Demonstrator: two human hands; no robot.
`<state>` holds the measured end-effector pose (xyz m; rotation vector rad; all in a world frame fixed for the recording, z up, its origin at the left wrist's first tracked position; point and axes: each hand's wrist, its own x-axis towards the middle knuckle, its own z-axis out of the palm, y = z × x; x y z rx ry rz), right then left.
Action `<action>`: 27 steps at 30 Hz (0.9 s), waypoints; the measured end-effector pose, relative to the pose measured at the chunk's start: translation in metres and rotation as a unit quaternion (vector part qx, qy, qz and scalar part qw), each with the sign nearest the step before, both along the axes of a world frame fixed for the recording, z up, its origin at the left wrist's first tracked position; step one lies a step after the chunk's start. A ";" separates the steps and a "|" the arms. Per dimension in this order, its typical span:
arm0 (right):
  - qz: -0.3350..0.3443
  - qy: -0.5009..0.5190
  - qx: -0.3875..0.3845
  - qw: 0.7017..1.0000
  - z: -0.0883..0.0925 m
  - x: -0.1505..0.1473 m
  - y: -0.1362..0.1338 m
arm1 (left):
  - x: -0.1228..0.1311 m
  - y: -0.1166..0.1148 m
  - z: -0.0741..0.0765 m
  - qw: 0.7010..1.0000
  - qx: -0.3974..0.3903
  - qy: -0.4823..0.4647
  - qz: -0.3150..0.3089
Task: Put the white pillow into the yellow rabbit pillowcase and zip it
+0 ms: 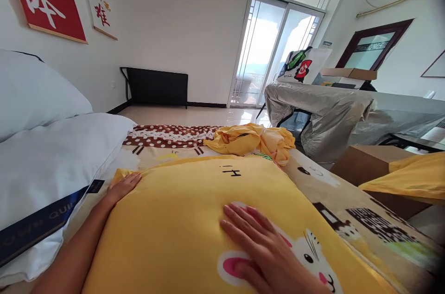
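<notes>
Yellow pillow lies on patterned bedspread, right of white pillows. Hands apart. Left hand palm down at its far left corner, fingers extended; right hand flat across printed animal, fingers slightly spread. Crumpled yellow cloth just beyond.

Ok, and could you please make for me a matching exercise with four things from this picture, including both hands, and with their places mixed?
Things:
1. Left hand
2. Bag
3. Right hand
4. Yellow pillow

Places:
A. Over part of the rabbit print
B. On the bed, under both hands
C. Near the far left corner of the yellow pillow
D. On top of the silver cover, near the glass door

Right pairs: 1-C, 2-D, 3-A, 4-B.
</notes>
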<state>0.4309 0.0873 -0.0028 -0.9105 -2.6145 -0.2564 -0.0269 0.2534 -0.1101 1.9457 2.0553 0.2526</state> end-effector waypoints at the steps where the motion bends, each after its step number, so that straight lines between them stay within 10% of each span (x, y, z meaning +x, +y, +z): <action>1: -0.005 -0.003 0.003 1.000 -0.009 -0.003 -0.007 | 0.003 -0.003 0.004 1.000 -0.005 -0.003 0.006; 10: -0.239 0.076 0.064 0.966 -0.078 0.087 0.003 | 0.034 -0.031 0.064 0.998 0.049 -0.007 0.047; 16: -0.332 0.147 0.017 0.932 -0.111 0.150 -0.009 | 0.141 -0.122 0.138 0.939 0.261 0.024 -0.222; 22: -0.377 0.215 -0.047 0.900 -0.124 0.175 -0.014 | 0.250 -0.191 0.102 0.722 0.487 0.172 -0.460; 27: -0.411 0.239 -0.111 0.873 -0.121 0.186 -0.026 | 0.238 -0.197 0.064 0.677 0.517 0.247 -0.462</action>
